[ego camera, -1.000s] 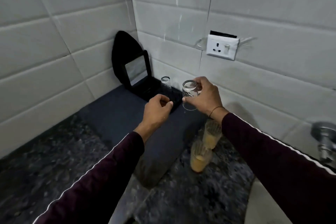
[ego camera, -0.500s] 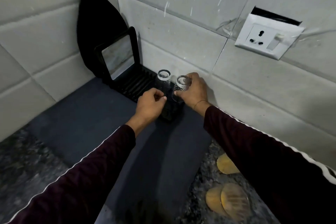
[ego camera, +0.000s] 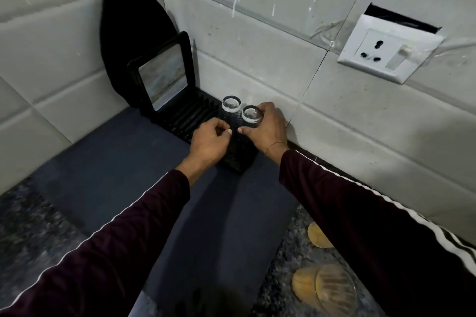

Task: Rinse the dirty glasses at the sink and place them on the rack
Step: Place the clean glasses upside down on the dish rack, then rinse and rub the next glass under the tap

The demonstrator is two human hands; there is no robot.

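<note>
Glass (ego camera: 252,116) upside down, base up, at the near end of the black rack (ego camera: 195,117), my right hand (ego camera: 268,127) wrapped around it, fingers behind, thumb in front, clamped on it. I judge I'm seating it, not yet let go; can't tell whether its rim is fully down on the rack. Second glass (ego camera: 231,105) stands inverted just beside it, toward the wall corner, touching or nearly, can't say which. Inverted makes sense: lets water drain. My left hand (ego camera: 210,137) is at the rack's front edge, fingers curled together in a loose fist, thumb tip close to the right thumb; holds nothing that I can see, probably steadying the rack or the glass foot, can't tell. Rack sits on a dark mat (ego camera: 116,162) against the tiled wall; a black-framed mirror (ego camera: 163,80) leans at its far end with a black pointed board (ego camera: 131,28) behind it. Socket (ego camera: 386,51) on the wall to the right. Near my right sleeve, on the speckled counter (ego camera: 283,260), dirty glasses (ego camera: 324,288) with orange residue wait, so more rinsing left. Sink not in view.
</note>
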